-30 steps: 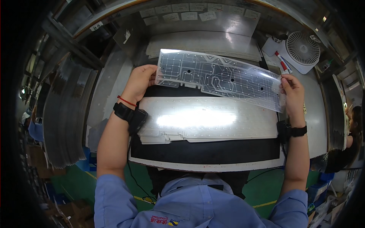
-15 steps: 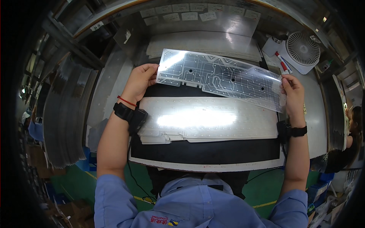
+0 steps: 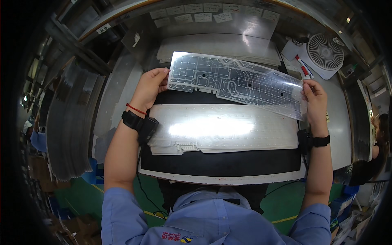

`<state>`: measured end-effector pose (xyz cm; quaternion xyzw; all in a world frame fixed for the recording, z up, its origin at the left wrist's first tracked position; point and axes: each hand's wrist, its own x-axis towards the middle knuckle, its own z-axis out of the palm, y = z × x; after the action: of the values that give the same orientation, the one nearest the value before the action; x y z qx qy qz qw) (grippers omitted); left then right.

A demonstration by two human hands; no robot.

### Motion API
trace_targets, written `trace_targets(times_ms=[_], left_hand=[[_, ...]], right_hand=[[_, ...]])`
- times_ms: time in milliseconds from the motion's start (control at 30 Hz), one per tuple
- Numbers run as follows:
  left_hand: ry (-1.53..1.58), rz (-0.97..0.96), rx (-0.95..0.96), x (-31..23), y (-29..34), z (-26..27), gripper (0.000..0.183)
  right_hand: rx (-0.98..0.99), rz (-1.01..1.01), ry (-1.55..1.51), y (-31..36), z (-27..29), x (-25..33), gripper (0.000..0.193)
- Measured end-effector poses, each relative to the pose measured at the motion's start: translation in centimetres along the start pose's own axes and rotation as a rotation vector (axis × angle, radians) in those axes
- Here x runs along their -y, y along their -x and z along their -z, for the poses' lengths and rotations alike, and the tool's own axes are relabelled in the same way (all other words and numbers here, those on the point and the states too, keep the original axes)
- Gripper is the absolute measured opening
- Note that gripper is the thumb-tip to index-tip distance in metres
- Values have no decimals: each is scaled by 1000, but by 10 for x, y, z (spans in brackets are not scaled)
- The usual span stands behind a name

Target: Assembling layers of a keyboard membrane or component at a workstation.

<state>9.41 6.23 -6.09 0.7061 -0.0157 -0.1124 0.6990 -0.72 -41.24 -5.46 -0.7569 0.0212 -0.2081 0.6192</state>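
A long, clear plastic circuit sheet with silvery printed traces and a few dark round spots is held up in the air. My left hand pinches its left end between thumb and fingers. At the other end my right hand grips the right edge, which sits lower and nearer to me. The sheet bows slightly and catches light at its upper left corner. Below it, a stack of similar sheets lies on the black mat, with a bright glare across its middle.
At the back right stands a white fan, with a red-and-white marker beside it. More flat sheets are piled behind the mat. Tall stacks of thin sheets rise at the left. A person is at the far right.
The circuit sheet has tilted slightly, so the glare at its upper left has shrunk and more traces show. Both hands keep their hold, almost unmoved.
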Motion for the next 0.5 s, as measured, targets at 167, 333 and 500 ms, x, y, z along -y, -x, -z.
trace_targets(times_ms=[167, 333, 500], left_hand=[[-100, -16, 1, 1, 0, -2, 22], [-92, -18, -3, 3, -1, 0, 21], [-51, -3, 8, -1, 2, -3, 21]], right_hand=[[16, 12, -14, 0, 0, 0, 15], [14, 6, -8, 0, -1, 1, 15], [20, 1, -24, 0, 0, 0, 15]])
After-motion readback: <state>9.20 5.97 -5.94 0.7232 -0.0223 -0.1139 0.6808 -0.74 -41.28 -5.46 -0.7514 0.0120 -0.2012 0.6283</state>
